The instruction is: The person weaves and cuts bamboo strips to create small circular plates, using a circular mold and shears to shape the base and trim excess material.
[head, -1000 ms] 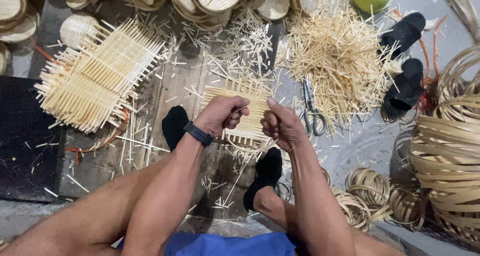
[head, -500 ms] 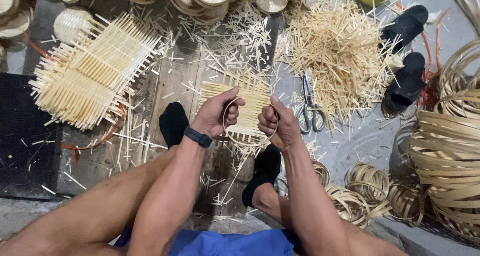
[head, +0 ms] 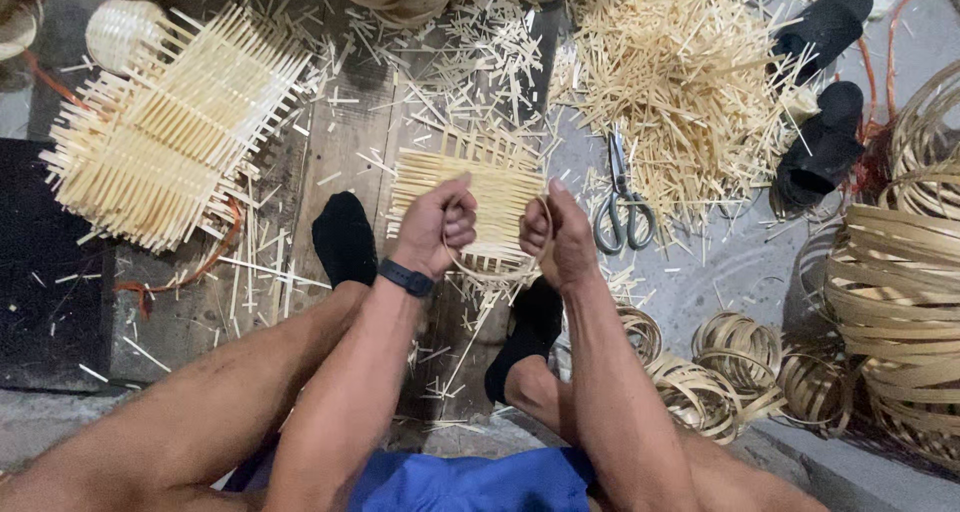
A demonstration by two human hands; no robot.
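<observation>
The person sits on the floor (head: 720, 282) with legs drawn up and feet in black socks; both hands are raised over a small woven mat (head: 470, 187) of pale bamboo slats that lies flat on the wooden boards between the feet. The left hand (head: 435, 227) is curled tight, fingers folded in, gripping one side of a thin hoop (head: 492, 269); a dark wristband (head: 406, 277) sits on that wrist. The right hand (head: 555, 237) is likewise closed, pinching the hoop's other side; the hoop's lower arc curves between the two hands, just above the mat's near edge, and whether it touches the mat cannot be told.

A larger stack of woven mats (head: 170, 137) lies to the left on the boards, well apart from the hands; a round basket (head: 120, 32) stands beyond its far corner. Loose splinters are scattered across the boards; a big heap of sticks (head: 680, 77) lies to the upper right. Scissors (head: 622, 207) with grey handles rest on the floor at the near edge of that heap, near the right hand. Two black sandals (head: 825, 92) lie beyond the heap; coils of bamboo strip (head: 895, 272) are piled at the right, with smaller rings (head: 735, 357) beside the right leg.
</observation>
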